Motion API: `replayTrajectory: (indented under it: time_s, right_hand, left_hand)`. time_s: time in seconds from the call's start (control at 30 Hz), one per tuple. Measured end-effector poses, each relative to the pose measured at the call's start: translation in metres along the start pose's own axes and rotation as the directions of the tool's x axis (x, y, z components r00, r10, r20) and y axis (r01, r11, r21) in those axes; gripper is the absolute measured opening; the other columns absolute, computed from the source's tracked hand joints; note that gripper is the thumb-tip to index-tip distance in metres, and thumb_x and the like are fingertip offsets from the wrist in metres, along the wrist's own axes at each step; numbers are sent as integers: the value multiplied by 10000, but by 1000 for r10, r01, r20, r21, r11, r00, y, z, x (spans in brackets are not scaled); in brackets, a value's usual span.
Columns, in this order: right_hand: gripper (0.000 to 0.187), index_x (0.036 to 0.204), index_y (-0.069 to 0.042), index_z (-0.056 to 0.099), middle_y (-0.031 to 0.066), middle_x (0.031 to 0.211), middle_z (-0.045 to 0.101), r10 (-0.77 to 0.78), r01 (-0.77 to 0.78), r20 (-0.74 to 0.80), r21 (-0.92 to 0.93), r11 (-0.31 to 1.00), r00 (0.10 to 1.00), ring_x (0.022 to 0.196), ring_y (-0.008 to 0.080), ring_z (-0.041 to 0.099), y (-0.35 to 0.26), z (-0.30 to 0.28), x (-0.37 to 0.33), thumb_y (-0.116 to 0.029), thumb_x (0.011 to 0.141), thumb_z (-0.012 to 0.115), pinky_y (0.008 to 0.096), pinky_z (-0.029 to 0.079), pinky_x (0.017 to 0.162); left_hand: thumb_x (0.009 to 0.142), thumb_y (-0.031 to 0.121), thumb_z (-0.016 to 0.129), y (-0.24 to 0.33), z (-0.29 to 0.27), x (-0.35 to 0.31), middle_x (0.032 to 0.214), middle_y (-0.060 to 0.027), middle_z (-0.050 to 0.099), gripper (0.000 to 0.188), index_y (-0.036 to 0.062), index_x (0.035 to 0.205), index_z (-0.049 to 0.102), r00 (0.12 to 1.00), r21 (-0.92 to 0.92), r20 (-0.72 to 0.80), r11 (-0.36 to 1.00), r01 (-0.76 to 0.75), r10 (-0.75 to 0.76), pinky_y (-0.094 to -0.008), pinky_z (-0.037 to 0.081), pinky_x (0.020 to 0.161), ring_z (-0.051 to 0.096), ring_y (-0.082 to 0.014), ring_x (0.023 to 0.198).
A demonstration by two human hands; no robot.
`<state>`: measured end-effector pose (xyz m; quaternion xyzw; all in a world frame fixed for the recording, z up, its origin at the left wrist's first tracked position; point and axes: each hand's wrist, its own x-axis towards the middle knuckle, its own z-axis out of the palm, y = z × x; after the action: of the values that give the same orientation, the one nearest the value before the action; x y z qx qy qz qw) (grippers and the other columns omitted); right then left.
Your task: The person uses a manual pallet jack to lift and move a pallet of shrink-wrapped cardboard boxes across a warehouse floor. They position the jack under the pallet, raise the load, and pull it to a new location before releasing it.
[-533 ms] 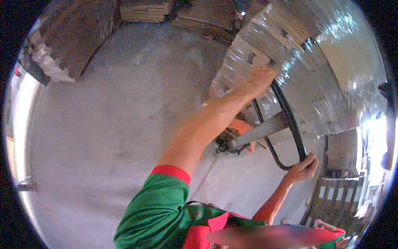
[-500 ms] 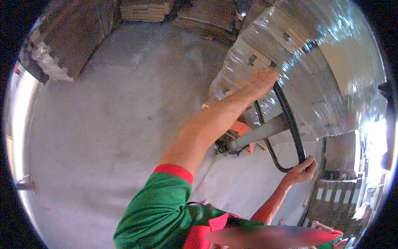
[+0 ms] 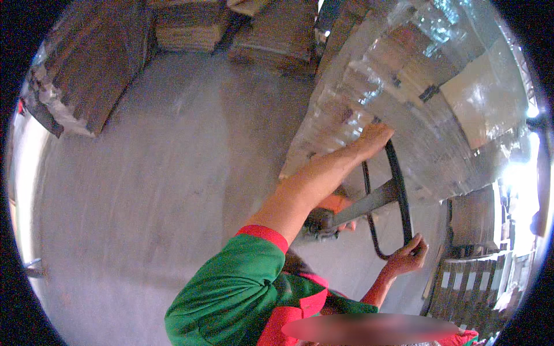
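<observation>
My left hand (image 3: 376,140) is closed round the upper end of a pallet jack's black loop handle (image 3: 402,199), with that arm stretched forward. At the handle's lower end, nearer my body, my right hand (image 3: 405,258) is closed on the same bar. From the loop a grey shaft (image 3: 369,203) runs down to the jack's orange body (image 3: 334,203), which my left forearm partly hides. Just beyond the jack stands a tall load of cardboard boxes in shiny stretch film (image 3: 375,86). Whether the forks are under it cannot be seen.
Grey concrete floor (image 3: 156,190) spreads to the left. A dark wrapped stack (image 3: 86,75) stands at the far left, and flat cardboard piles (image 3: 187,34) line the back. Slatted stacks (image 3: 467,282) stand at the right, near bright light.
Both hands and the jack's handle sit lower in the picture, still gripped. The wrapped load and the stacks at the back have shifted downward too, as the view moves.
</observation>
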<state>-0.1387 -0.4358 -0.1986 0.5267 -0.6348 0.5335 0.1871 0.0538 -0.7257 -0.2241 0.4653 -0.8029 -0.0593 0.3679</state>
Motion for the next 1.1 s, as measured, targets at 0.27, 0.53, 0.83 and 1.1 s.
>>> replayTrajectory:
  time_s: [0.27,0.53,0.83,1.1]
  right_hand:
    - [212,865,19,640,151,731,656,36,-55,-87,-222,973,996,632,268,599,28,12,2,-164,970,614,403,468,598]
    - [380,892,12,641,127,718,633,20,-33,-126,-98,995,992,637,226,597,70,-15,25,-286,1041,459,382,476,583]
    - [399,899,13,645,111,686,616,74,-72,-74,29,997,994,602,185,573,80,10,11,-275,1054,417,357,457,550]
    - [422,891,-4,663,24,693,560,172,-234,175,449,862,969,628,139,508,179,-1,74,-338,1035,449,304,401,552]
  left_hand:
    - [844,103,561,1,19,10,822,-208,645,77,42,826,604,997,-144,-48,987,-74,67,-545,486,708,658,-406,848]
    - [815,56,592,25,5,-24,875,-206,674,76,44,880,631,992,-125,19,985,-121,124,-532,505,727,664,-411,855]
    - [785,66,660,4,-24,-42,889,-167,699,149,99,925,701,995,-28,100,1000,-11,13,-506,529,759,681,-387,871]
    - [740,297,785,71,-65,-108,759,-109,706,274,62,866,718,907,-218,418,974,55,42,-399,535,668,673,-249,694]
